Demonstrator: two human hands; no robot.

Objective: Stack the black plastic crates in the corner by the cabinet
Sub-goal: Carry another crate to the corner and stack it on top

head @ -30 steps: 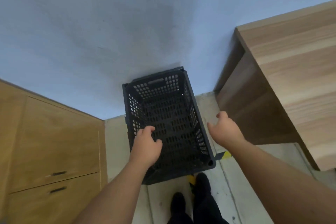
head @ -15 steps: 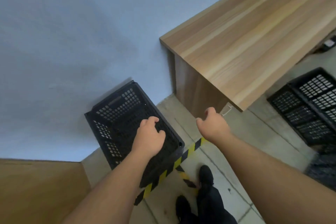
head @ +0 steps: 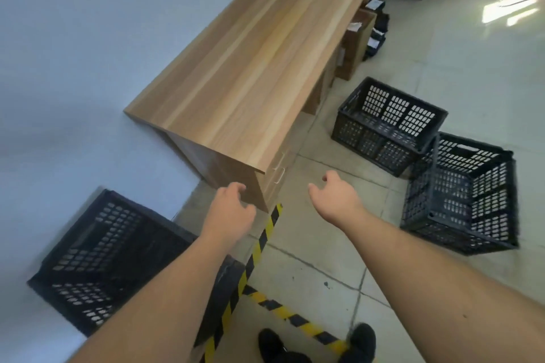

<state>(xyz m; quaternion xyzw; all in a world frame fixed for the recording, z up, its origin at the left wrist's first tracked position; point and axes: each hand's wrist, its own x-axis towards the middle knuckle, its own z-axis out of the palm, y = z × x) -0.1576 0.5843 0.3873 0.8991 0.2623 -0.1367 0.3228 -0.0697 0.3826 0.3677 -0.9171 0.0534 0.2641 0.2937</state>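
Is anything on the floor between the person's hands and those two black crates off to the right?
Nothing visible: bare floor tiles separate the empty right hand and left hand from the tipped crate and the upright crate behind it.

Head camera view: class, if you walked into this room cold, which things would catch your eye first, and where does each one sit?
The long wooden desk against the pale wall dominates the middle. Black plastic crates follow: one crate by the wall at lower left, two loose crates on the tiled floor at right. Both bare hands, left and right, reach forward holding nothing, above yellow-black floor tape.
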